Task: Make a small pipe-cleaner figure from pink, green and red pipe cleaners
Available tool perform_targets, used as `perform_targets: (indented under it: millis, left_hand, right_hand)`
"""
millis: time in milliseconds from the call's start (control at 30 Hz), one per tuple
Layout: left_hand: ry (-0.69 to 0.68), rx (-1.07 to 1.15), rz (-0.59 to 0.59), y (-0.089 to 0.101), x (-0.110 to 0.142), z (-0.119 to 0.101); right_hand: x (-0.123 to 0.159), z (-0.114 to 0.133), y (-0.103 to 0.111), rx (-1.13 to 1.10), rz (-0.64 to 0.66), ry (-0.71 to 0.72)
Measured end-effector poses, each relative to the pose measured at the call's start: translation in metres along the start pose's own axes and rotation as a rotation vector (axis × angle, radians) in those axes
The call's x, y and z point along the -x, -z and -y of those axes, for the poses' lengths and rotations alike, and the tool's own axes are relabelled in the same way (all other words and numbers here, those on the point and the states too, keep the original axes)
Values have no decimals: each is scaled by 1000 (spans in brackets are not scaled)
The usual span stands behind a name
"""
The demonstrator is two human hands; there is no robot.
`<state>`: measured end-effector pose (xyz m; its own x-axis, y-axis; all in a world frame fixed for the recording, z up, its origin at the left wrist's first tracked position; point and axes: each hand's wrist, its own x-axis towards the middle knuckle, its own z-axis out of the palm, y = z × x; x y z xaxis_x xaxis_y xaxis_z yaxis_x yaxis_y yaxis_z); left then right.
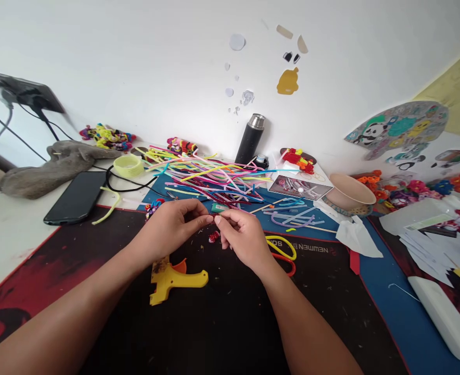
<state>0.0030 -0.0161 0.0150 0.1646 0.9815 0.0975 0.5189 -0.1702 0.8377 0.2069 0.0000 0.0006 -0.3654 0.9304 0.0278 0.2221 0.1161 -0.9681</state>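
Note:
My left hand and my right hand meet over the dark mat, thumbs and forefingers pinched together. Between their fingertips is a small dark red piece, mostly hidden, that looks like pipe cleaner. Just below the fingertips shows a red fuzzy bit; whether it hangs or lies on the mat I cannot tell. Nearer to me, a yellow glue gun lies on its side. Scissors with yellow and orange handles lie partly hidden behind my right hand. A small colourful pipe-cleaner figure sits beyond my left hand.
A heap of pipe cleaners spreads across the back, before a black thermos. On the left are a phone and a yellow-green roll. A bowl, crumpled tissue and a white device stand right.

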Motion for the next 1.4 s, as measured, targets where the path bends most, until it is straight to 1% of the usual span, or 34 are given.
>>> perform_targets:
  millis: [133,233,467,567,700,900,1067,1167,1300,1400]
  left_hand:
    - [-34,22,42,-1,0,3]
    - [-57,10,45,-2,0,2]
    - [20,52,-49,-4,-1,1]
    - [42,147,-43,-4,-2,1]
    - [48,322,15,-2,-4,2]
    - [59,401,61,1,-5,2]
    - [82,548,97,-3,-6,3]
    - [108,624,86,-7,-4,2]
    - [119,613,31,-11,0,-4]
    - [133,648,27,-12,0,-8]
  right_hand:
    - [0,-3,0,-5,10,16]
    - [0,-4,0,-19,24,6]
    - [0,-4,0,-49,22,6]
    - [0,-2,0,-62,17,13]
    - [1,-1,-1,-64,7,31]
    - [5,1,-4,-66,20,12]
    - [6,6,-2,-52,46,57]
    - [5,5,-1,-95,58,77]
    - [5,3,-4,-141,49,80]
    - [5,3,-6,-150,39,76]
